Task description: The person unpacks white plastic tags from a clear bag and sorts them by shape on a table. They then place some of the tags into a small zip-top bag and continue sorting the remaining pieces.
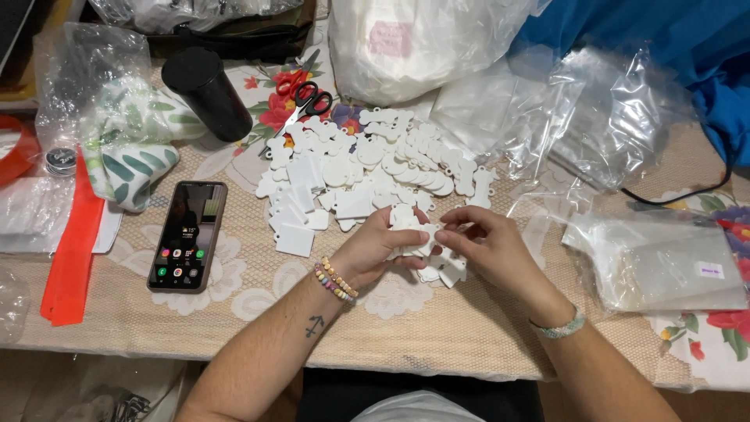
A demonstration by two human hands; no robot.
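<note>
Two hands, left hand (381, 248) and right hand (486, 246), pinch one white tag (419, 234) between them, just before the tag pile (367, 176) on the counter (437, 328).

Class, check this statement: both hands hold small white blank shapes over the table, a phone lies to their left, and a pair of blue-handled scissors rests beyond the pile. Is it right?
Not quite. The head view shows the scissors have red and black handles, not blue. The rest stands: the left hand and right hand hold white blank shapes, and the phone lies to their left.
</note>
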